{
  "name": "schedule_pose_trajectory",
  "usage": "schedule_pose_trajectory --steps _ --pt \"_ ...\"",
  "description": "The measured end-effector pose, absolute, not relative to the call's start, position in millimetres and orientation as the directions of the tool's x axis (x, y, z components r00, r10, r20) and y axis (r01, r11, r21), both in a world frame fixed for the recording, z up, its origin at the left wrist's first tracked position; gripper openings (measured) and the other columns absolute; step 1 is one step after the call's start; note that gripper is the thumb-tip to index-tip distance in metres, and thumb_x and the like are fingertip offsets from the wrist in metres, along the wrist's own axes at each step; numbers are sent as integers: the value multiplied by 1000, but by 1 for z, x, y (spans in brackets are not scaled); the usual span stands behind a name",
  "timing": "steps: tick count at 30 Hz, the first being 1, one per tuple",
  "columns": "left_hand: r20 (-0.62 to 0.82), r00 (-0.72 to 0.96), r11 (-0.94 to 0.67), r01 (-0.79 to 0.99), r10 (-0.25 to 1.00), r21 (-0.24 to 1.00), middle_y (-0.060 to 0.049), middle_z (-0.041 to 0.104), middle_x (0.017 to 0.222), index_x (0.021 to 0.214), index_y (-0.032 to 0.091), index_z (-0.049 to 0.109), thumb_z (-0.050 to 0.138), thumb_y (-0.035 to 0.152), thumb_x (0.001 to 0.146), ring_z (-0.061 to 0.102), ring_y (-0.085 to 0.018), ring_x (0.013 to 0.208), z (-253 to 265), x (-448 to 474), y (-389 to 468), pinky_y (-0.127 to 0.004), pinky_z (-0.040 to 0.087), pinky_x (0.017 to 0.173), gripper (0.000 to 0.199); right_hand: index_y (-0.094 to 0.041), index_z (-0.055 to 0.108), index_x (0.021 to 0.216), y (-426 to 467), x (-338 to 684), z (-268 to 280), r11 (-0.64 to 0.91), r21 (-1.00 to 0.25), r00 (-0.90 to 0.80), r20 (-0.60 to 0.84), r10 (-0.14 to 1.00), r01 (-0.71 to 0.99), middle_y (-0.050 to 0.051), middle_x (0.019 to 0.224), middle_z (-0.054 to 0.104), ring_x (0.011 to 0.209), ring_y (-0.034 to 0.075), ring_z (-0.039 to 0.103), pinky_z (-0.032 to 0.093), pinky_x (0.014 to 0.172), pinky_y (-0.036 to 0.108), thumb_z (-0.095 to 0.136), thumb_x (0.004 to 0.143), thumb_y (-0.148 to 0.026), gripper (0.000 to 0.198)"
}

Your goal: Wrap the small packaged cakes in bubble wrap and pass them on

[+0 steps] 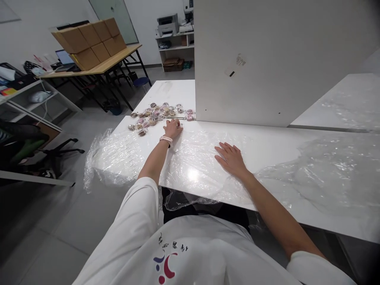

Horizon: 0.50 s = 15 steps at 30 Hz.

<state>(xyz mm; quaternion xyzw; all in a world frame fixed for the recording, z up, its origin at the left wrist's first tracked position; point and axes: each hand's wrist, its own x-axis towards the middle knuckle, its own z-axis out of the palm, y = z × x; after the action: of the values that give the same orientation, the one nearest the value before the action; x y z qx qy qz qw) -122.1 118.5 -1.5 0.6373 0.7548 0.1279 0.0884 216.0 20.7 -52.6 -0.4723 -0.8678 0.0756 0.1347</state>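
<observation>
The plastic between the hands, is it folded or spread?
Spread: the clear plastic lies wrinkled across the white table between left hand and right hand.

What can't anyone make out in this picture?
In the head view:
What the left hand may hold: too small to tell.
What the small wrapped pieces are: too small.
The label's wording: too small.
What lies directly behind the white panel: blocked by it.
The clear film's right end: cut off by the picture edge.
</observation>
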Motion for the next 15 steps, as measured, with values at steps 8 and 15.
schedule_pose_trajectory --steps 8,15 --pt "-82 -243 255 944 967 209 -18 56 129 128 21 59 57 29 88 56 -35 117 17 -126 98 -48 44 97 41 -26 50 144 21 217 -54 535 -298 -508 168 845 791 6 158 39 148 26 29 21 119 52 26 102 -49 53" --pt "-85 -204 221 915 975 338 -7 68 104 128 24 53 60 23 87 65 -22 88 58 -86 65 -35 49 77 42 -27 52 143 20 216 -50 522 -313 -496 164 853 793 5 157 40 148 25 30 22 119 51 27 102 -49 52"
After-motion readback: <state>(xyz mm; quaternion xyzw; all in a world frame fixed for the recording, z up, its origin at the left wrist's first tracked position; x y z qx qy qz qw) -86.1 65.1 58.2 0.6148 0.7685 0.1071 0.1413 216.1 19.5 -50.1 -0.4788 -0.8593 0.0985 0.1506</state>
